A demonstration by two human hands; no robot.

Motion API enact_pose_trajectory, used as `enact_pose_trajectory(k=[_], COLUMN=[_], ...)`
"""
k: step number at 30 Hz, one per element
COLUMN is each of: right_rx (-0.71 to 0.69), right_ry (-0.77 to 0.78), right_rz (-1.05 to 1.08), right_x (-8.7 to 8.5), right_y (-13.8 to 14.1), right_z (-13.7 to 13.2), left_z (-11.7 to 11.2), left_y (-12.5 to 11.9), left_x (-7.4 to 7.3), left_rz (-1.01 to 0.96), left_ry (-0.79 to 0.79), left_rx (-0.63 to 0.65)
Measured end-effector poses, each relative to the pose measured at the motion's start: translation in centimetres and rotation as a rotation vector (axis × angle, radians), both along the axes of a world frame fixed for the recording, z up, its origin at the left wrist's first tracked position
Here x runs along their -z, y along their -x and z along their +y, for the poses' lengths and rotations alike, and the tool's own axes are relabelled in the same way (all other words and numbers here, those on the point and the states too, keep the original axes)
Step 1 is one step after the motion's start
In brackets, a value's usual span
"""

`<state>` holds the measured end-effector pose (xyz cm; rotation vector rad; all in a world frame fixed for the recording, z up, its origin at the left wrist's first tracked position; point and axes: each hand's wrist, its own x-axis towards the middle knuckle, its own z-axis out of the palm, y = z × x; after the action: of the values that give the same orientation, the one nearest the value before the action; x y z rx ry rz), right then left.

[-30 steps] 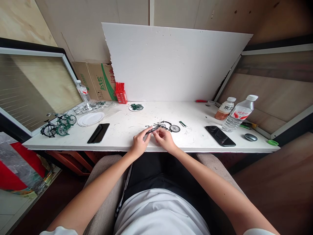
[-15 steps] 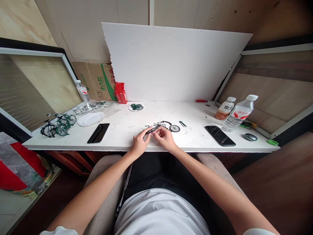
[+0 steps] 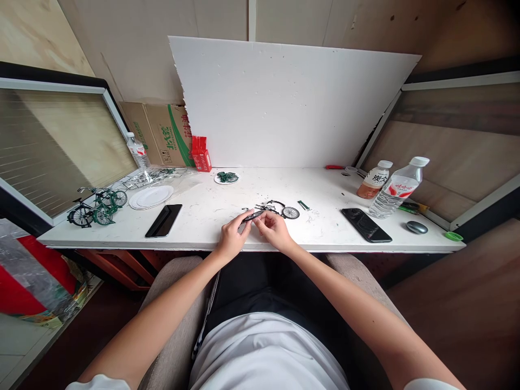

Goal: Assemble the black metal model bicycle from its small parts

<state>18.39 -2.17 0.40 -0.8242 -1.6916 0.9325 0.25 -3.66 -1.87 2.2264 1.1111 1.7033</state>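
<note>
Close to the table's front edge, my left hand (image 3: pixel 233 234) pinches a small black toy bicycle wheel (image 3: pixel 252 215), seen nearly edge-on. My right hand (image 3: pixel 275 229) has its fingertips closed at the other side of that wheel; they partly hide it. Just beyond my hands lie black toy bicycle parts, including a spoked wheel (image 3: pixel 291 213) and a curved black piece (image 3: pixel 277 203). To their right is a small green plastic piece (image 3: pixel 303 205).
Assembled toy bicycles (image 3: pixel 97 207) stand at the left, beside white plates (image 3: pixel 151 197) and a phone (image 3: pixel 163 221). A small plate (image 3: pixel 227 181) holds green parts. Right of my hands are another phone (image 3: pixel 366 225), a water bottle (image 3: pixel 398 189), a drink bottle (image 3: pixel 374 180) and a mouse (image 3: pixel 416 227).
</note>
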Motion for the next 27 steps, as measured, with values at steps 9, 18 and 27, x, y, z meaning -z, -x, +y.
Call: enact_pose_trajectory(k=[9, 18, 27], right_rx=[0.011, 0.022, 0.013], right_ry=[-0.008, -0.015, -0.014], right_rz=[-0.002, -0.032, -0.043], right_x=[0.27, 0.38, 0.48], right_y=[0.08, 0.03, 0.08], right_z=[0.14, 0.24, 0.31], left_z=[0.05, 0.08, 0.09], left_y=[-0.02, 0.06, 0.15], left_x=[0.07, 0.12, 0.14], left_rz=[-0.004, 0.003, 0.008], left_ry=[-0.010, -0.010, -0.009], left_rx=[-0.001, 0.005, 0.019])
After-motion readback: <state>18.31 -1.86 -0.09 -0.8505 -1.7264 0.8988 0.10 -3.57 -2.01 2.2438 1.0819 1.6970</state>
